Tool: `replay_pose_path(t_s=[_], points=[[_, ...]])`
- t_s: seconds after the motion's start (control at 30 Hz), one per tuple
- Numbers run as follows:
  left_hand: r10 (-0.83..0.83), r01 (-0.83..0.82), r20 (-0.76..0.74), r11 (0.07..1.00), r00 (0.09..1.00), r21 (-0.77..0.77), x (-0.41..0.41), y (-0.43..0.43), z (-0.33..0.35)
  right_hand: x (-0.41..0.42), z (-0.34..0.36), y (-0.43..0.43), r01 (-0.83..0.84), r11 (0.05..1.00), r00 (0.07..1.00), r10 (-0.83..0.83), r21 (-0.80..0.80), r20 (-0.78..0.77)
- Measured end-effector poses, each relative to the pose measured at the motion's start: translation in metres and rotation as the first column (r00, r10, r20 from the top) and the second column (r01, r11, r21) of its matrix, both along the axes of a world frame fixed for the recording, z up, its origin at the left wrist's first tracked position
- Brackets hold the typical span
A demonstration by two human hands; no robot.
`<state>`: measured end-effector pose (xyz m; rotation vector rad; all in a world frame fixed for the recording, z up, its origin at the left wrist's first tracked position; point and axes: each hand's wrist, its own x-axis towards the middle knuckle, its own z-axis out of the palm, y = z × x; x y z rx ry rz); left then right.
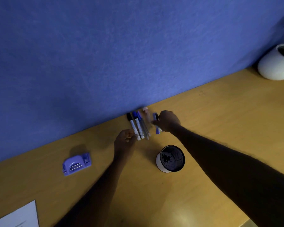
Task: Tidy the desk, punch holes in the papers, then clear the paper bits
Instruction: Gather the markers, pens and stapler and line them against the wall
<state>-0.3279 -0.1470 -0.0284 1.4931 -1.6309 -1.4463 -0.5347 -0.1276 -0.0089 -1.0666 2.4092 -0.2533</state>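
Wood-toned desk (220, 128), head view, single entry. Right hand (168, 121) was curled round a few blue pens (157, 128), close to the wall (105, 54). Left hand (124, 141) was curled at the near ends of the row of markers (138, 126); its hold could not be told. Risk: loose markers would likely roll or scatter if nudged while gathered. Pen cup (159, 163) stood upright nearby, apparently holding nothing. Hole punch (76, 163) lay to the left; papers (15, 215) at the near left corner.

I see capped markers (138, 126) side by side at the back edge of the wooden desk (211, 128), a purple plastic hole punch (76, 163) to their left, and white paper (18, 215) nearest me.
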Motion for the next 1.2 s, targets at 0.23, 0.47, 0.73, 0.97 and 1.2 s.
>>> replay_pose_path(t_s=[0.23,0.47,0.73,0.97,1.2], points=[[0.000,0.004,0.071,0.998,0.997,-0.056,0.008,-0.001,-0.009,-0.002,-0.004,0.001,0.050,0.992,0.998,-0.044,0.120,-0.050],[0.008,-0.003,0.067,0.998,0.998,-0.064,0.017,-0.001,-0.018,0.007,-0.005,-0.006,0.076,0.990,0.997,-0.072,0.120,-0.038],[0.009,-0.003,0.082,0.998,0.997,-0.064,0.027,-0.004,-0.013,0.008,0.001,0.000,0.109,0.990,0.994,-0.109,0.088,-0.009],[0.010,0.002,0.107,0.994,0.994,-0.109,0.046,0.000,0.001,0.019,0.027,0.005,0.013,0.998,0.987,-0.002,0.062,-0.162],[-0.043,0.078,0.162,0.973,0.986,-0.215,0.089,0.016,0.017,0.071,0.054,0.014,-0.271,0.962,0.900,0.267,0.037,-0.344]])
